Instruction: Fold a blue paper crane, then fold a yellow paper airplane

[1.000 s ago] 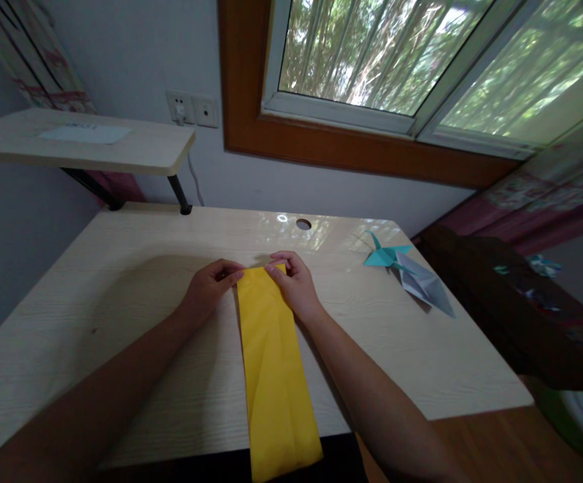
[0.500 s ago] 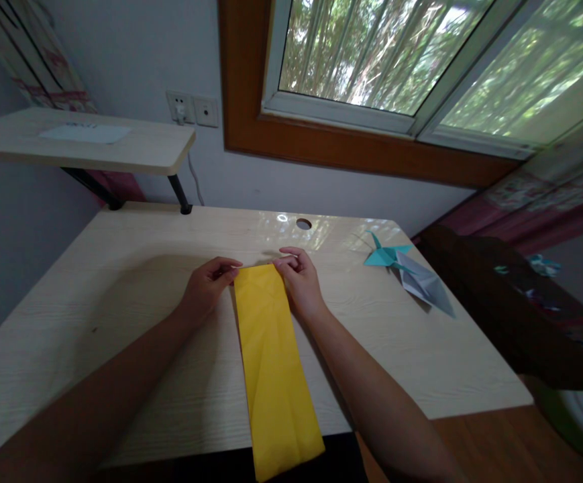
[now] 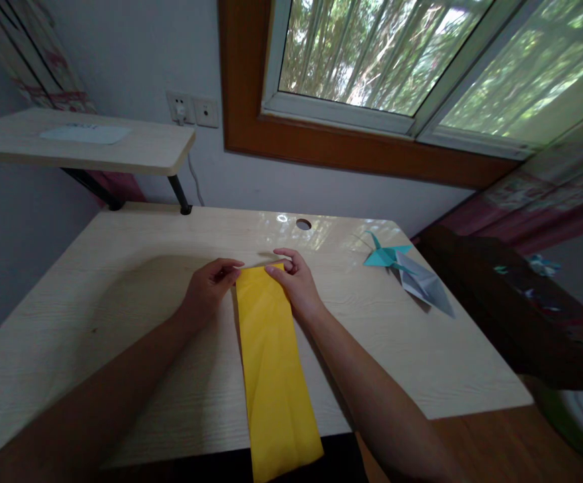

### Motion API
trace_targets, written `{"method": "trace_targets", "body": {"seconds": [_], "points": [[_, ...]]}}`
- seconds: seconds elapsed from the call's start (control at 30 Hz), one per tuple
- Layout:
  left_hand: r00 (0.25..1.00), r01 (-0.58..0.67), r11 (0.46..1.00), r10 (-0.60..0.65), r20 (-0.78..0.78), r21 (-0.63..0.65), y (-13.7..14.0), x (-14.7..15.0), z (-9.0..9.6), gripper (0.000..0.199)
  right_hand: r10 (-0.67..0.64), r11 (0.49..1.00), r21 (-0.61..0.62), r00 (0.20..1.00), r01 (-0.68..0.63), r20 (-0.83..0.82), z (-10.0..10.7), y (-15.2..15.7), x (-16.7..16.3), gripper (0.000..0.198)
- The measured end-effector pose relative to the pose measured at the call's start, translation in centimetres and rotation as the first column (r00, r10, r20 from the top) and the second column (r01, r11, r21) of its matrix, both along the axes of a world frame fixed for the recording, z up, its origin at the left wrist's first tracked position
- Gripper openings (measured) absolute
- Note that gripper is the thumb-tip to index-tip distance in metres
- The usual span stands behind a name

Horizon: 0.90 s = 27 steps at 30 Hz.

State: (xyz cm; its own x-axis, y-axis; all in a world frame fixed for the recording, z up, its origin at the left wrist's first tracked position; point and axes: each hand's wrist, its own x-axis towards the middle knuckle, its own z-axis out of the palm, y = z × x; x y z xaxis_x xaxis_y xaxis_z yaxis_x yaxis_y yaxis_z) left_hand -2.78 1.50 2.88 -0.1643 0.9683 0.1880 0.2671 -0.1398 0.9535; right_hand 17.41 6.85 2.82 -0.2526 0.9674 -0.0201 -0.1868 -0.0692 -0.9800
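A long strip of folded yellow paper [image 3: 274,362] runs from the middle of the desk down past its near edge. Faint creases cross its surface. My left hand [image 3: 209,287] pinches the far left corner between thumb and fingers. At the far right corner, my right hand [image 3: 298,282] grips the paper with its thumb on top and fingers behind the edge. The fingertips beneath the paper are hidden.
A teal folded-paper bird [image 3: 386,255] and a grey folded-paper piece [image 3: 427,287] lie at the desk's right. A raised shelf [image 3: 155,144] on black legs stands at the back left. The desk [image 3: 135,362] has a round cable hole [image 3: 304,224] near the wall.
My right thumb has slid slightly left and inward over the paper's far edge. The strip's near end has shifted a little to the left. My left hand has barely moved.
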Motion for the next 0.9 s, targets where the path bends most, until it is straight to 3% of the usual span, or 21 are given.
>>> {"method": "trace_targets", "body": {"seconds": [0.27, 0.47, 0.9], "points": [[0.993, 0.083, 0.996, -0.08, 0.086, -0.035, 0.5, -0.32, -0.49, 0.032, -0.018, 1.0, 0.023, 1.0, 0.018, 0.016, 0.03, -0.04, -0.16, 0.047], [0.983, 0.169, 0.978, -0.176, -0.049, -0.12, 0.62, -0.32, -0.23, 0.03, 0.044, 0.997, 0.063, 0.999, -0.045, 0.006, 0.28, -0.56, -0.47, 0.045], [0.997, 0.074, 0.991, -0.077, -0.022, -0.115, 0.39, -0.11, 0.33, 0.027, -0.101, 0.994, 0.039, 0.995, 0.102, -0.028, 0.14, -0.04, -0.31, 0.048]]}}
